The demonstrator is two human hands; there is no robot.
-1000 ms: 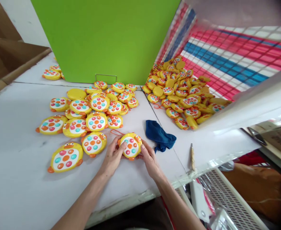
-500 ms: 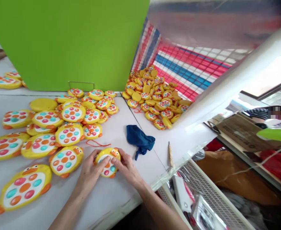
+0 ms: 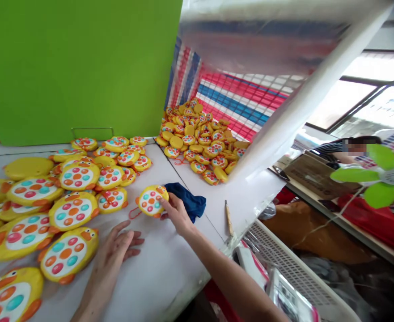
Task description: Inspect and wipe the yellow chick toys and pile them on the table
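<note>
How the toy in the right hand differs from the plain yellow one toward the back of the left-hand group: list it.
The held toy shows a white panel with coloured bumps; the plain toy shows a bare yellow side.
The held toy is in the right hand; the plain toy lies untouched among other toys.
Both are yellow and rounded.

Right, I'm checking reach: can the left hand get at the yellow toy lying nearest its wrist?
Probably yes: the left hand looks empty and nothing covers that yellow toy, though the hand points away and may need turning.
</note>
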